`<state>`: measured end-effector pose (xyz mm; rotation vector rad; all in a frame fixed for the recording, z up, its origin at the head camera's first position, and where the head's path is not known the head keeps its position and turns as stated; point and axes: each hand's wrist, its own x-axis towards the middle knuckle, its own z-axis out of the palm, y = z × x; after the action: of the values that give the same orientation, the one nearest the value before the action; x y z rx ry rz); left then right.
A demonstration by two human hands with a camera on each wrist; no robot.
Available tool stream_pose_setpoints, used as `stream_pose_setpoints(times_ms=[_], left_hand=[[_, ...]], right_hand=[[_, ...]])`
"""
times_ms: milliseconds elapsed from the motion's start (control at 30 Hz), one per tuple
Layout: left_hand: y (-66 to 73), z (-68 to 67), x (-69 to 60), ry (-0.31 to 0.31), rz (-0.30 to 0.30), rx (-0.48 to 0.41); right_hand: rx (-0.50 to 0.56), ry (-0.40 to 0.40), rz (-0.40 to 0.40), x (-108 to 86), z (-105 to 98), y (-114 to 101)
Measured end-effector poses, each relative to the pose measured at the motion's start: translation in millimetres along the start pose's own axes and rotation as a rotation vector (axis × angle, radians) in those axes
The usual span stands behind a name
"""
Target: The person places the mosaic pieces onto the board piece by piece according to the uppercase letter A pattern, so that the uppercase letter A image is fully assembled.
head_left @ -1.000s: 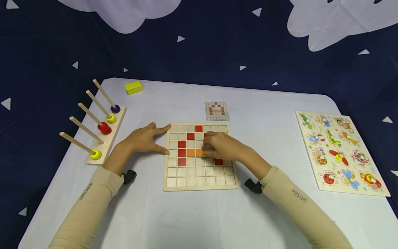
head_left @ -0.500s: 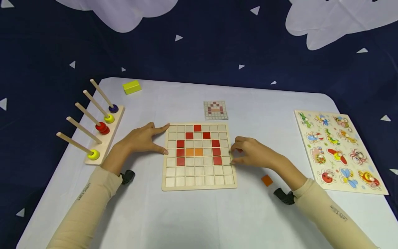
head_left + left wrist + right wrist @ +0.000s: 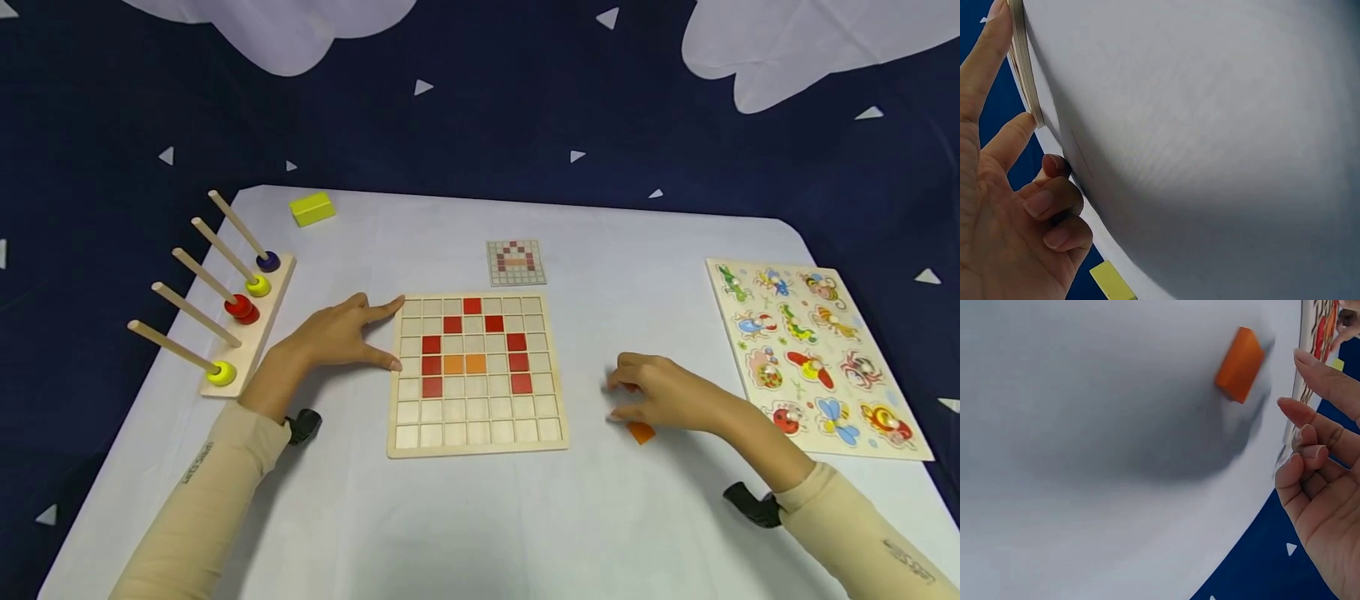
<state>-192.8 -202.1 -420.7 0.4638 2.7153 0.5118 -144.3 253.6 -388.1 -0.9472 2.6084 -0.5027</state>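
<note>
A wooden grid board [image 3: 480, 433] lies on the white table, with red tiles [image 3: 431, 365] in an arch-like pattern and two orange tiles [image 3: 464, 364] side by side. My left hand [image 3: 333, 333] touches the board's left edge with thumb and index finger spread; its other fingers curl loosely in the left wrist view. My right hand [image 3: 667, 392] hovers right of the board, holding nothing, thumb and index finger apart. Just under it lies a loose orange tile [image 3: 1241, 365], partly covered by the hand in the head view. A small pattern card [image 3: 516, 262] lies behind the board.
At the left stands a wooden peg stand [image 3: 258, 333] with upright rods and colored beads. A yellow block [image 3: 312, 209] sits near the back edge. An insect puzzle board [image 3: 817, 358] lies at the right. Dark cloth hangs behind the table.
My right hand has left the grid board and moved right, to above the loose orange tile. A red column now shows where it was. My left hand stays at the board's edge.
</note>
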Motion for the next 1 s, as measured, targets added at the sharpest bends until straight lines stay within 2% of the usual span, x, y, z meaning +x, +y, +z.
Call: stream_pose_setpoints(times_ms=[167, 400, 600, 833, 1000], left_hand=[[0.0, 0.0, -0.5, -0.002, 0.001, 0.000], [-0.2, -0.6, -1.5, -0.003, -0.004, 0.002], [-0.7, -0.5, -1.7, -0.004, 0.000, 0.003], [-0.9, -0.6, -0.9, -0.007, 0.000, 0.001], [-0.6, -0.7, -1.2, -0.012, -0.004, -0.003]], right_hand=[[-0.001, -0.003, 0.002, -11.3, 3, 4], [0.088, -0.008, -0.002, -25.5, 5, 10], [0.086, 0.000, -0.019, -36.5, 10, 15], [0.056, 0.047, -0.072, -37.9, 14, 16], [0.028, 0.055, -0.078, -35.1, 16, 16]])
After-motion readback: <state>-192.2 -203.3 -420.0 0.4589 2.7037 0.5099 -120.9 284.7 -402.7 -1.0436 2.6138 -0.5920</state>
